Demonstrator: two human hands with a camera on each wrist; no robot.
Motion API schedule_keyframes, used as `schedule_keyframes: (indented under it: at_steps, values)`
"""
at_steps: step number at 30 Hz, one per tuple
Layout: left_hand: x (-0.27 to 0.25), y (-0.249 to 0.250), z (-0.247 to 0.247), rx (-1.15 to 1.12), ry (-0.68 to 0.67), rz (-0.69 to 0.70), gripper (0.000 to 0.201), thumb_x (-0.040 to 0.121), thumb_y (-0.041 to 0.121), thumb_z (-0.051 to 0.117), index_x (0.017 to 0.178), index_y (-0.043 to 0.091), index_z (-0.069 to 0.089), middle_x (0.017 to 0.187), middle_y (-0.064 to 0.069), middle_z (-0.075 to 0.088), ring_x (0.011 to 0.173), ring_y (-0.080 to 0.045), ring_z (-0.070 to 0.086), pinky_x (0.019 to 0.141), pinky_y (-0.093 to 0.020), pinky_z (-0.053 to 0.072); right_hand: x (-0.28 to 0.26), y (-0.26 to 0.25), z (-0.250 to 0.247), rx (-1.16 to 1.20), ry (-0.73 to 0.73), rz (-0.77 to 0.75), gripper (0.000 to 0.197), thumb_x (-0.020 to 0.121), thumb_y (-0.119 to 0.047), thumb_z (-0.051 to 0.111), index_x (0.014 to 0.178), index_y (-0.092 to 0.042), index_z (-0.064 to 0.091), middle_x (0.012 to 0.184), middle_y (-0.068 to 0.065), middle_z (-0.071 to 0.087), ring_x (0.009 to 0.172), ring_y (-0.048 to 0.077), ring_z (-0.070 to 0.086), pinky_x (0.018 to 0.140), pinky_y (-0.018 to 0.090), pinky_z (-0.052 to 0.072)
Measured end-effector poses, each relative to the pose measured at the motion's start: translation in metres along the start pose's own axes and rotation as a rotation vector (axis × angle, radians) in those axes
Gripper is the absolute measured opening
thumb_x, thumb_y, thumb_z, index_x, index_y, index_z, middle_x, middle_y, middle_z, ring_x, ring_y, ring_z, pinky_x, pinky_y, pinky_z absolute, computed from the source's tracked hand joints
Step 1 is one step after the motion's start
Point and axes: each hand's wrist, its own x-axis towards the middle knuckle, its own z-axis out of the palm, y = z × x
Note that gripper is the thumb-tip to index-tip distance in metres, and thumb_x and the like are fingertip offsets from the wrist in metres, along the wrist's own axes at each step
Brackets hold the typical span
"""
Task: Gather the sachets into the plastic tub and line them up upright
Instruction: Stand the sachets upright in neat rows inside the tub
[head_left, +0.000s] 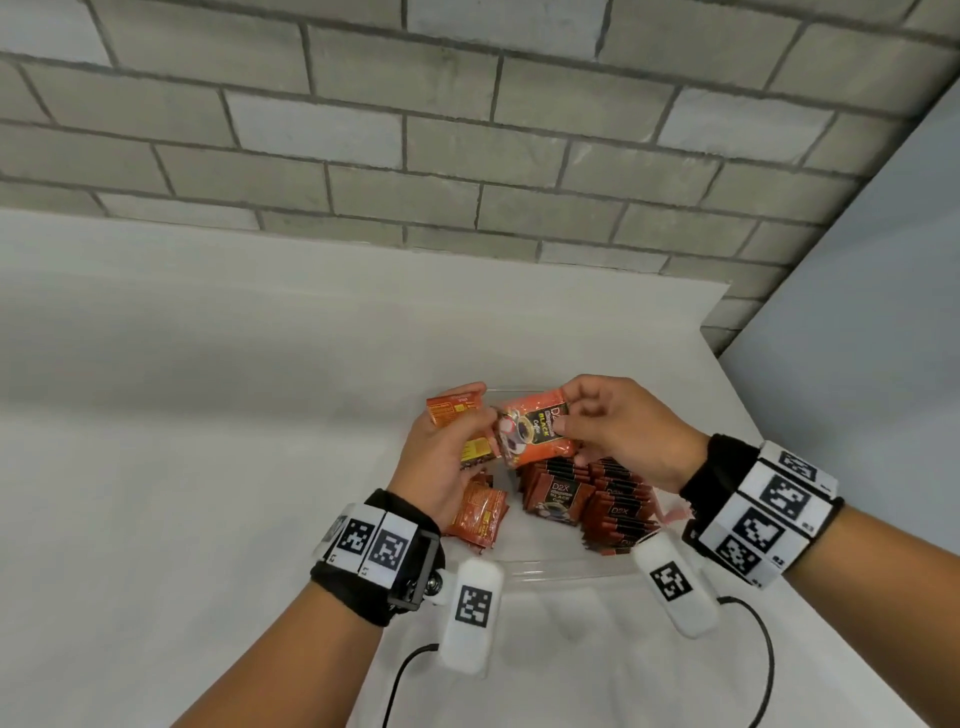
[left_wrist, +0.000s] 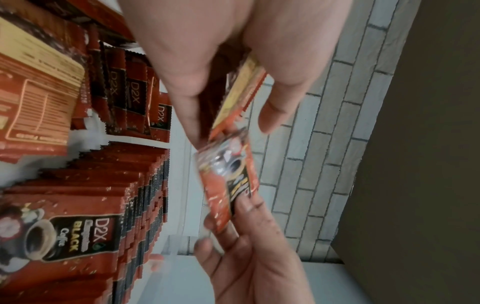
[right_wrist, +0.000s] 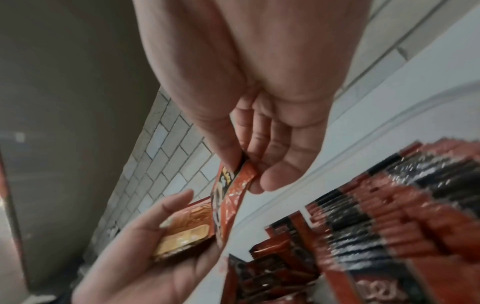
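White bench (head_left: 208, 389) underfoot of everything, meeting a grey brick wall (head_left: 415, 156) behind and a plain pale panel (head_left: 857, 312) at right. Nearest, a clear plastic tub (head_left: 561, 569) holding two rows of sachets (head_left: 618, 512) standing upright, too tightly packed to count, plus a loose pile (head_left: 475, 512) lying flat at left. Above the tub, left hand (head_left: 441, 457) gripping a few sachets, right hand (head_left: 618, 431) with fingers (right_wrist: 228, 152) pinching one sachet (head_left: 537, 431) between both.
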Motion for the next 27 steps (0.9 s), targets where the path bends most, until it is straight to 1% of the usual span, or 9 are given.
schedule_keyframes:
  at_steps: [2,4,7,8,11,14,19,23,27]
  values:
    - [0.003,0.002,-0.004,-0.076,0.072,0.003,0.035,0.087,0.004,0.058,0.122,0.007,0.055,0.080,-0.010,0.065,0.070,-0.019,0.065,0.070,-0.033,0.054,0.001,0.003,-0.005,-0.239,-0.036,-0.014,0.011,0.090,-0.010,0.062,0.095,-0.020,0.064,0.075,-0.004,0.064,0.061,0.002,0.058,0.057,0.019,0.047]
    - [0.005,0.002,-0.009,-0.108,0.102,0.003,0.033,0.088,0.006,0.057,0.121,0.007,0.056,0.077,-0.008,0.064,0.066,-0.017,0.064,0.069,-0.033,0.055,0.003,0.007,-0.006,-0.545,-0.150,-0.023,0.011,0.090,-0.016,0.063,0.091,-0.027,0.062,0.075,-0.008,0.062,0.062,0.001,0.054,0.062,0.017,0.043]
    - [0.006,0.002,-0.011,-0.105,0.086,-0.010,0.031,0.089,0.008,0.057,0.120,0.008,0.057,0.079,-0.009,0.066,0.067,-0.018,0.065,0.065,-0.032,0.056,0.009,0.017,0.001,-0.826,-0.258,0.034,0.011,0.090,-0.022,0.062,0.101,-0.026,0.063,0.075,-0.012,0.055,0.065,0.002,0.048,0.073,0.024,0.038]
    - [0.006,0.001,-0.011,-0.100,0.079,-0.014,0.029,0.090,0.009,0.056,0.119,0.008,0.057,0.079,-0.009,0.066,0.068,-0.018,0.065,0.065,-0.032,0.056,0.012,0.019,0.004,-0.871,-0.269,0.050,0.016,0.091,-0.022,0.062,0.107,-0.023,0.064,0.074,-0.013,0.053,0.065,0.001,0.046,0.072,0.023,0.037]
    - [0.005,0.002,-0.012,-0.094,0.069,-0.022,0.023,0.091,0.010,0.056,0.113,0.009,0.059,0.079,-0.008,0.067,0.068,-0.018,0.065,0.063,-0.031,0.056,0.020,0.022,0.013,-0.982,-0.307,0.052,0.023,0.089,-0.015,0.063,0.112,-0.015,0.062,0.070,-0.014,0.047,0.061,0.001,0.044,0.057,0.016,0.035]
    - [0.006,0.002,-0.014,-0.093,0.063,-0.033,0.020,0.092,0.011,0.055,0.112,0.010,0.060,0.080,-0.009,0.068,0.069,-0.018,0.066,0.063,-0.032,0.056,0.024,0.022,0.018,-1.043,-0.324,0.057,0.022,0.088,-0.010,0.063,0.108,-0.013,0.058,0.072,-0.011,0.048,0.067,0.009,0.048,0.060,0.020,0.041]
    - [0.006,0.002,-0.015,-0.074,0.035,-0.048,0.020,0.093,0.012,0.054,0.112,0.012,0.061,0.080,-0.007,0.069,0.073,-0.020,0.066,0.072,-0.037,0.054,0.027,0.020,0.019,-1.158,-0.351,-0.006,0.014,0.087,-0.010,0.061,0.098,-0.016,0.056,0.073,-0.012,0.044,0.076,0.014,0.049,0.055,0.016,0.034]
    - [0.005,0.002,-0.016,-0.077,0.035,-0.056,0.021,0.093,0.012,0.055,0.113,0.013,0.061,0.079,-0.007,0.070,0.073,-0.020,0.066,0.074,-0.038,0.053,0.027,0.019,0.020,-1.225,-0.368,-0.045,0.016,0.086,-0.009,0.059,0.087,-0.020,0.049,0.073,-0.009,0.046,0.070,0.013,0.046,0.051,0.019,0.032]
    - [0.005,0.002,-0.016,-0.084,0.031,-0.060,0.019,0.093,0.012,0.055,0.111,0.013,0.061,0.079,-0.007,0.070,0.072,-0.020,0.066,0.073,-0.038,0.053,0.026,0.019,0.020,-1.241,-0.367,-0.055,0.017,0.086,-0.011,0.060,0.086,-0.022,0.047,0.073,-0.010,0.046,0.067,0.012,0.045,0.051,0.019,0.032]
